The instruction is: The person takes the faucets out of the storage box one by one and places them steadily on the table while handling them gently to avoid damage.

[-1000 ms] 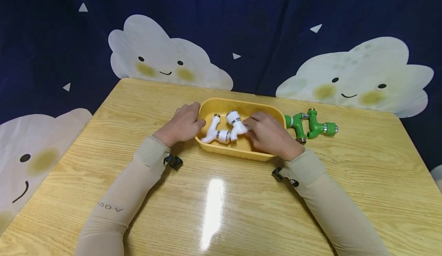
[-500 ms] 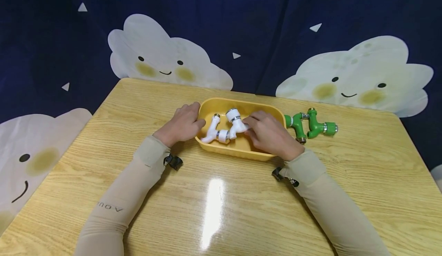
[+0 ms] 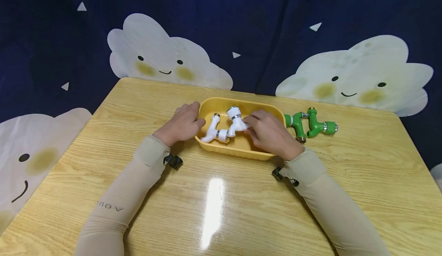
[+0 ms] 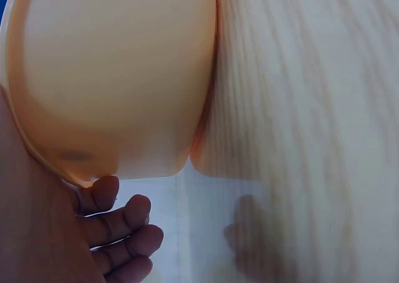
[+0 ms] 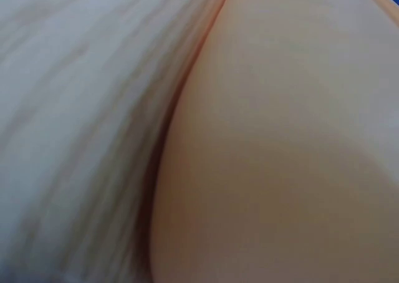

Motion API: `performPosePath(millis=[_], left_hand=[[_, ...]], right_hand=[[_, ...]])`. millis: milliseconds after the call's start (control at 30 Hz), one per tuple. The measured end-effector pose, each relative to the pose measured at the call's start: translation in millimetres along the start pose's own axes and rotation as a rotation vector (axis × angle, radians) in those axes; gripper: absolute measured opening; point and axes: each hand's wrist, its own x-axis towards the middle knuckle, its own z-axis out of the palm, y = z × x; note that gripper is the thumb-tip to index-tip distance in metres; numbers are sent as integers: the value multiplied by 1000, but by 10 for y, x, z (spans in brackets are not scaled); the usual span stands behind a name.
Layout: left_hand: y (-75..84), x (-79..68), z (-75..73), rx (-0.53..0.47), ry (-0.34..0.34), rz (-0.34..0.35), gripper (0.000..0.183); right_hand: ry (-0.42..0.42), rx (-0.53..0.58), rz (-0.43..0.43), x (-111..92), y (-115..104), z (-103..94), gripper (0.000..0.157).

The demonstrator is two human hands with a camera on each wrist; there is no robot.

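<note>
A yellow plastic basin (image 3: pixel 238 154) stands on the table. My left hand (image 3: pixel 183 124) holds its left end, thumb over the rim; in the left wrist view curled fingers (image 4: pixel 134 217) show by the outer wall. My right hand (image 3: pixel 271 133) reaches inside and pinches a white faucet (image 3: pixel 237 124) by one end, its ribbed knob pointing up and away. A second white faucet (image 3: pixel 212 129) lies at the left of the basin, its knob against the held faucet's spout in this view. Only the basin's outer wall (image 5: pixel 268 139) and the table show in the right wrist view.
Two green faucets lie right of the basin: one (image 3: pixel 297 125) close against its end, the other (image 3: pixel 315 124) just beyond. The wooden table (image 3: pixel 165 210) ends at the back before a dark blue curtain (image 3: pixel 255 29) with cloud prints.
The white faucet in my right hand has tilted slightly, its knob shifting a little away and its spout a little left. My left hand and the basin keep their places.
</note>
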Motion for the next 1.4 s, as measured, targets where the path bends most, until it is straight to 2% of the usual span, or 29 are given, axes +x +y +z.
performPosePath(millis=[200, 467, 1033, 1400], left_hand=[[-4, 3, 1, 0, 1, -2, 23], [-9, 6, 7, 0, 5, 1, 26], [-7, -7, 5, -4, 7, 0, 25], [3, -11, -3, -4, 2, 1, 23]], right_hand=[[13, -11, 7, 6, -5, -9, 26], [83, -10, 33, 2, -15, -4, 25], [128, -28, 16, -7, -22, -61, 23], [113, -32, 34, -16, -46, -129, 23]])
